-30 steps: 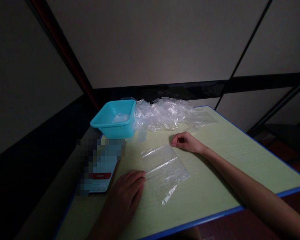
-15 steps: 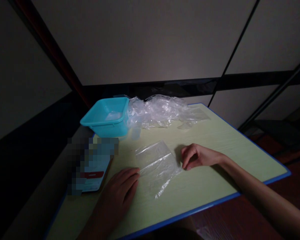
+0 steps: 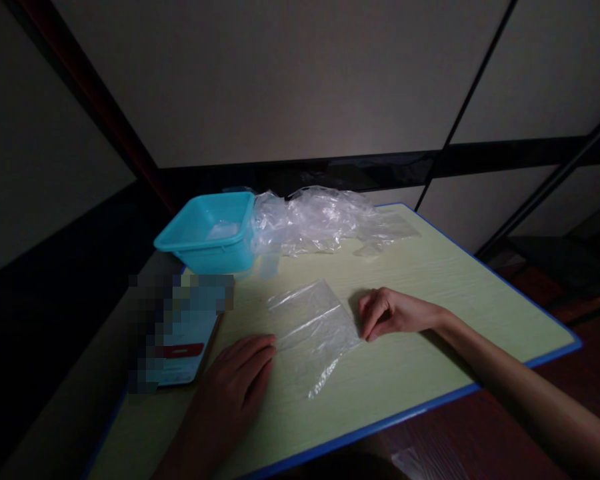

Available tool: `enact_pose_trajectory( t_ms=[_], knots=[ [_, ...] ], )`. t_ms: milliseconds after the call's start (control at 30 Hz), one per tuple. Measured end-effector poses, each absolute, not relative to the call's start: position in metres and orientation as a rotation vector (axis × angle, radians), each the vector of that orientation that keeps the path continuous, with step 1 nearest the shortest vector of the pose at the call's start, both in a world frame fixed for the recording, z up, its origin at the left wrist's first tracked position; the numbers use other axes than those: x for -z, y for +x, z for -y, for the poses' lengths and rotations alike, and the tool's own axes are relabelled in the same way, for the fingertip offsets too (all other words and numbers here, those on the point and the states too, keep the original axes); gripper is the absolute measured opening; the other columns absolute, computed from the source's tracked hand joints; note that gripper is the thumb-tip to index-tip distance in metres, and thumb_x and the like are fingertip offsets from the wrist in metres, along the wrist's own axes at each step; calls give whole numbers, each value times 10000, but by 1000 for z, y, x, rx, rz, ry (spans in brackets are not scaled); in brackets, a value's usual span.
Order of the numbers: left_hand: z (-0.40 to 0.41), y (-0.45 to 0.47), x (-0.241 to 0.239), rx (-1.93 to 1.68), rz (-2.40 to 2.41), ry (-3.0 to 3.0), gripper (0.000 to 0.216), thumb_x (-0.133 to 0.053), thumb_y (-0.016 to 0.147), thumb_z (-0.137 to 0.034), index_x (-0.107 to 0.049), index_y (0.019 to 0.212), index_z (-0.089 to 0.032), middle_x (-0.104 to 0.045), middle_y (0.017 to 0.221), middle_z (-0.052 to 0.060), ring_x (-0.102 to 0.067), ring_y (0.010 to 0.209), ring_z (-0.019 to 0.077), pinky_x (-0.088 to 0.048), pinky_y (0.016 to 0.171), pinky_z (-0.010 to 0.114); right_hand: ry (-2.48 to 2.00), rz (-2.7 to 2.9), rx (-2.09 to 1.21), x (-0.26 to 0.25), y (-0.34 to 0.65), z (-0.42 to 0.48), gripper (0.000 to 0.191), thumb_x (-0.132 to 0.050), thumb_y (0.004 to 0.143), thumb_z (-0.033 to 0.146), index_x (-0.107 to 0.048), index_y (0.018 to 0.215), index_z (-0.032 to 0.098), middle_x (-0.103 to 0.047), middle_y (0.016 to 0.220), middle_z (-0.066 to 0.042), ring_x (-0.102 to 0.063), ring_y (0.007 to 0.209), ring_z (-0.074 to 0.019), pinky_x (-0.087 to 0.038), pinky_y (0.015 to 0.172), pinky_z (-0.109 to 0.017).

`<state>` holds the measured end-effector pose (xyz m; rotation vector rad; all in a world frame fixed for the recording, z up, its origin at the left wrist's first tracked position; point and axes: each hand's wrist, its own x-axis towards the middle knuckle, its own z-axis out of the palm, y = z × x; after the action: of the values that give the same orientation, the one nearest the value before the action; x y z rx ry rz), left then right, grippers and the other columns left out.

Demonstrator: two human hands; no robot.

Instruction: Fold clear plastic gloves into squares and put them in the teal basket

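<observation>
A clear plastic bag [image 3: 317, 327] lies spread on the table, creased and catching light along its folds. At its left edge my left hand [image 3: 237, 377] rests low with its fingers together, the fingertips on the film. The underside of those fingertips is hidden. My right hand [image 3: 385, 313] pinches the bag's right corner between thumb and fingers, the wrist bent down toward the tabletop.
A turquoise plastic basin [image 3: 210, 250] with something pale inside stands at the back left. Beside it lies a heap of crumpled clear plastic bags [image 3: 320, 217]. A phone [image 3: 187, 363], partly blurred out, lies left of my left hand. Blue edging [image 3: 405, 415] borders the pale yellow table.
The view has shifted slightly. The gap inside my right hand's pinch looks narrower. The bag and my left hand keep nearly the same place on the table.
</observation>
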<state>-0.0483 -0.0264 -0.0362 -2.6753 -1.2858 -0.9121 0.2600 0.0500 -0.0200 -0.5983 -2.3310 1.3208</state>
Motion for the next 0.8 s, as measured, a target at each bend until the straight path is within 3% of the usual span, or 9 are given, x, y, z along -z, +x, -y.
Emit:
enact_pose_trajectory(
  t_ms=[800],
  knots=[
    [27,-49,39,858,1309,-2707,198,-440,870,-205,-605,980,-185,-637,1037,53,-584,967,196,-491,845,370,-543,2421,-1123,15,255,-45,247,-540,849,282,-675,713,126,-575,677,-38,-515,659,-109,-406,632,-253]
  ],
)
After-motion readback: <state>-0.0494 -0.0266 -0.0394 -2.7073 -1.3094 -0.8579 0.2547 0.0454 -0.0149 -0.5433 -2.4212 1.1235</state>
